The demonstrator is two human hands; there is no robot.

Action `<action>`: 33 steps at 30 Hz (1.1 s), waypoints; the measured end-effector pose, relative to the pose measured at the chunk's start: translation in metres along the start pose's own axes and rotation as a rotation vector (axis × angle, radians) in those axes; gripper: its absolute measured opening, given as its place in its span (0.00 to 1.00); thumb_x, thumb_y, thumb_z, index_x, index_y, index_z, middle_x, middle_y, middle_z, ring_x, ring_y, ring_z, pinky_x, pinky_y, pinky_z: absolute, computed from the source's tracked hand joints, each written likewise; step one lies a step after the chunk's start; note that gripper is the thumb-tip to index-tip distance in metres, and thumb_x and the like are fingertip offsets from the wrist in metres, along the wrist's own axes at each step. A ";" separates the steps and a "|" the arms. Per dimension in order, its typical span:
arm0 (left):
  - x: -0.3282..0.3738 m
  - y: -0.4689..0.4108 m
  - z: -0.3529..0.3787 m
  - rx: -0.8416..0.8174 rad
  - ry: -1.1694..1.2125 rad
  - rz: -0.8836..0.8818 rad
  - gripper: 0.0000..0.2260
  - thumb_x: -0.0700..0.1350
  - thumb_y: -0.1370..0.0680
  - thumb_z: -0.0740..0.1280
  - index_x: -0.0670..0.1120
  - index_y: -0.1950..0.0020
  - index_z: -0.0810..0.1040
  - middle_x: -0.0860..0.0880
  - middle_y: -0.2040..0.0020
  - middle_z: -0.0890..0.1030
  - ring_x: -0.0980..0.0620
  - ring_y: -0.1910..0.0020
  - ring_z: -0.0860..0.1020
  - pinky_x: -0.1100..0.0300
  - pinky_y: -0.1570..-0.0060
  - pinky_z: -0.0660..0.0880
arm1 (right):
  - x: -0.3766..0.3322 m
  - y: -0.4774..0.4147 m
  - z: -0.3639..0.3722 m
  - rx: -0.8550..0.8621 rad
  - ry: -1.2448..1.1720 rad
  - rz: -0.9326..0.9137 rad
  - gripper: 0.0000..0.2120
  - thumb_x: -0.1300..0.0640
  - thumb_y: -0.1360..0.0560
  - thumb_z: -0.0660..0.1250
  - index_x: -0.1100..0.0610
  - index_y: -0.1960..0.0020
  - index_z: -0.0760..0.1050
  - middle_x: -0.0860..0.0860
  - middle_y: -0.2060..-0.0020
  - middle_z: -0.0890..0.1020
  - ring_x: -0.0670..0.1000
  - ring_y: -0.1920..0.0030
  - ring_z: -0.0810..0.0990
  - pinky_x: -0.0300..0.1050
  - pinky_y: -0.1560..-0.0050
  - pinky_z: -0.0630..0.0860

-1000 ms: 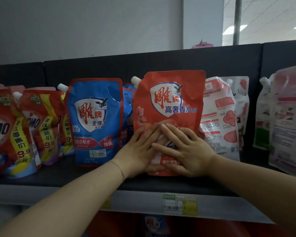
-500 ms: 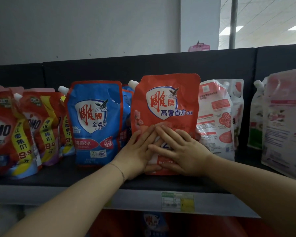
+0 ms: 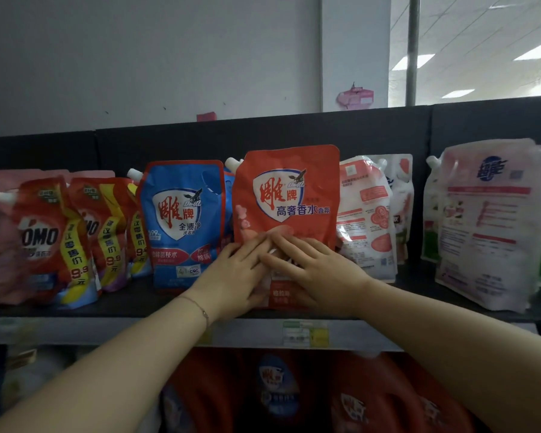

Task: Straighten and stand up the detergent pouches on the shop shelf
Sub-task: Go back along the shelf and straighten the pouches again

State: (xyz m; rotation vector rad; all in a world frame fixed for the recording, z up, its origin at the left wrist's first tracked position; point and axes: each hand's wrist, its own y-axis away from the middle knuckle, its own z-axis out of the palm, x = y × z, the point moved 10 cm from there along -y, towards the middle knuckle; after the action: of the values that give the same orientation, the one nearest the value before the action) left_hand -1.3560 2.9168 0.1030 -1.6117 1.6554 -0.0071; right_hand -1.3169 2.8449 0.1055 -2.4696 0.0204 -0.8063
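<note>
A red detergent pouch point(image 3: 289, 189) stands upright at the middle of the dark shelf point(image 3: 122, 303), facing me. My left hand point(image 3: 231, 279) and my right hand point(image 3: 319, 273) both lie flat against its lower front, fingers stretched out and fingertips meeting near the middle. Neither hand wraps around the pouch. Its lower label is hidden behind my hands. A blue pouch point(image 3: 181, 220) stands upright just to its left.
Red and yellow OMO pouches point(image 3: 47, 239) lean in a row at the left. White and pink pouches point(image 3: 366, 220) stand right of the red one, and a large white pouch point(image 3: 487, 226) stands further right. A price label point(image 3: 305, 334) is on the shelf edge. Red bottles point(image 3: 272, 385) fill the shelf below.
Both hands stay flat on the red pouch, which keeps upright. The view has shifted a little, so the shelf sits lower in the frame.
</note>
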 end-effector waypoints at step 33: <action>0.124 -0.105 -0.006 -0.255 0.497 -0.348 0.24 0.49 0.23 0.65 0.49 0.30 0.61 0.46 0.35 0.68 0.42 0.38 0.72 0.49 0.46 0.75 | 0.094 0.129 -0.028 -0.302 -0.024 0.385 0.14 0.51 0.21 0.57 0.54 0.37 0.71 0.51 0.42 0.76 0.54 0.41 0.75 0.50 0.42 0.69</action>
State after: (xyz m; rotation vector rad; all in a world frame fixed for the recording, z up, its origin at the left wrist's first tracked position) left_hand -1.2542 2.7902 0.0963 -2.2103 1.7605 -0.4194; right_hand -1.2360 2.7048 0.1119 -2.6289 0.6313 -0.6406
